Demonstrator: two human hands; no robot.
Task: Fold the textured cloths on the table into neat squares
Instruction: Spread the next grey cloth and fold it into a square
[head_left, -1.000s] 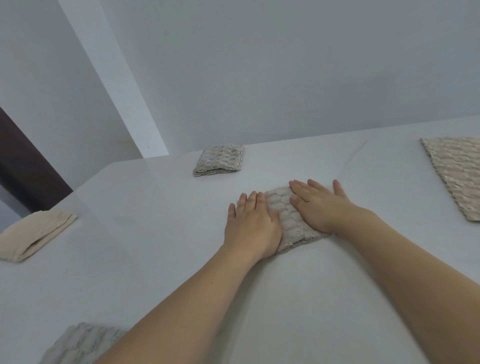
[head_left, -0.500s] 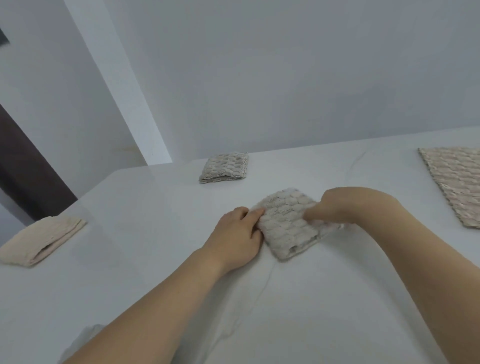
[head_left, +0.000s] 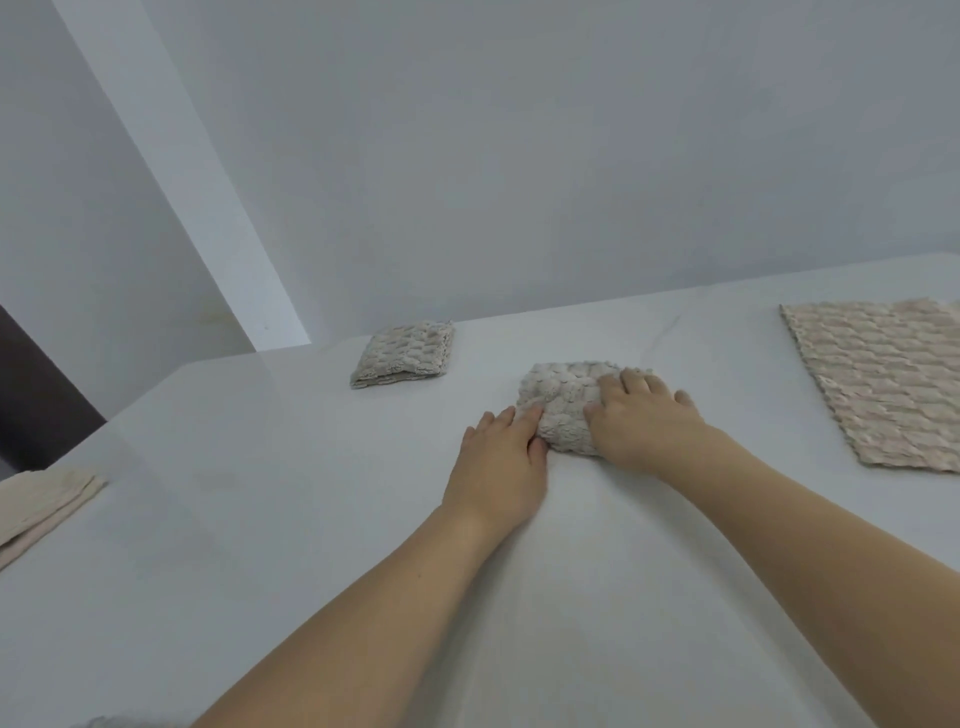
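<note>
Near the middle of the white bench (head_left: 260, 519), a folded grey textured cloth (head_left: 563, 405) lies under both hands. Half a second earlier the right hand pinched its right edge with curled fingers; it now rests flat on the cloth's right half, fingers straight. The left hand (head_left: 501, 462), earlier curled at the cloth's left edge, now lies palm down on the bench with straight fingers touching that edge. The right hand (head_left: 644, 421) covers the cloth's right side, so that edge is hidden. The cloth also sits farther from the viewer than before, closer to the bench's far edge.

A second folded grey cloth (head_left: 402, 353) lies to the left, near the far edge and apart from the first. An unfolded beige textured cloth (head_left: 883, 384) lies flat to the right, cut off by the frame's right side, with bare bench between it and the right hand. A folded cream cloth (head_left: 41, 499) sits at the left edge of the bench. Wide bare bench surface extends on the near side around both forearms.
</note>
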